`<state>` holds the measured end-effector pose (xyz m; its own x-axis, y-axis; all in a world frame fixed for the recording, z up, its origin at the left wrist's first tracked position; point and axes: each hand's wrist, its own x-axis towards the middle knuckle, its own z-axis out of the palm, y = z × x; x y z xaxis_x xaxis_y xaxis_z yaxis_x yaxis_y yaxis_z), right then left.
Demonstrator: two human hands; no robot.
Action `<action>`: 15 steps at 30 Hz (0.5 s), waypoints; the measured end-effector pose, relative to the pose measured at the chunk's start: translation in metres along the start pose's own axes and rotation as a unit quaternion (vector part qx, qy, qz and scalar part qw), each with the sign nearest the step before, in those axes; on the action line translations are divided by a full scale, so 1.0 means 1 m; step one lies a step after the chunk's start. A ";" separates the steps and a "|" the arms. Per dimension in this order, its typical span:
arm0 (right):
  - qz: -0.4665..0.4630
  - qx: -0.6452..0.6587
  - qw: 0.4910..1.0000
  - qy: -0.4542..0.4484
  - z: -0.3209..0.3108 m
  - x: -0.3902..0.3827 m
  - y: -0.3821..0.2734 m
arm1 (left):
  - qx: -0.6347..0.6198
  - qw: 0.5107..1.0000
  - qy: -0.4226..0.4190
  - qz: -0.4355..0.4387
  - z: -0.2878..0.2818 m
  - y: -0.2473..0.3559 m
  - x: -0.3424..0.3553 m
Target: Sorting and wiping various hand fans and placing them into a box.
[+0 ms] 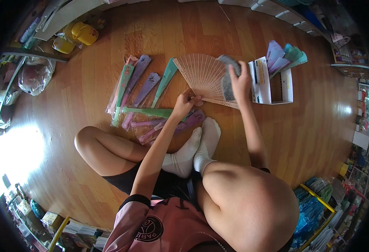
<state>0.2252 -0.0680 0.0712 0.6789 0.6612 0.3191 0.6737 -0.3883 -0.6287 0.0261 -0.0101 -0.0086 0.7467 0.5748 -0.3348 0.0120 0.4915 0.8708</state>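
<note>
A pale wooden folding fan [199,73] with pierced slats lies spread in front of me. Its pivot end is pinched in my left hand [186,103], thumb and fingers closed on it. My right hand [240,83] holds a grey cloth [227,77] against the right part of the fan, covering some slats there. Left of the fan lie several folded fans in clear sleeves, among them a teal fan [165,82], a purple fan [147,88] and a green fan [148,111]. More pink and purple fans [190,121] lie by my feet.
A white box [272,98] stands open just right of my right hand, with purple and green folded fans [286,56] sticking up from it. Shelves and a yellow container [84,33] are at the far left. A yellow-edged rack with blue plastic bags [310,210] is at the lower right.
</note>
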 end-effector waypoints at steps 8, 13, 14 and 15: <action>-0.018 -0.025 0.995 -0.091 0.009 -0.022 0.002 | -0.003 1.000 -0.008 0.016 0.002 -0.005 0.003; 0.032 -0.189 0.981 0.018 -0.010 0.007 0.059 | -0.024 1.000 -0.010 -0.004 0.012 -0.001 0.005; 0.031 -0.137 0.990 0.006 -0.006 0.001 0.047 | -0.024 1.000 -0.006 -0.006 0.008 0.000 0.003; 0.030 -0.086 0.996 -0.006 -0.002 -0.006 0.034 | -0.005 1.000 -0.008 -0.023 0.005 0.001 0.001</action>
<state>0.2449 -0.0867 0.0492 0.7170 0.6402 0.2757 0.6724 -0.5310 -0.5156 0.0301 -0.0117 -0.0064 0.7565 0.5405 -0.3682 0.0393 0.5244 0.8506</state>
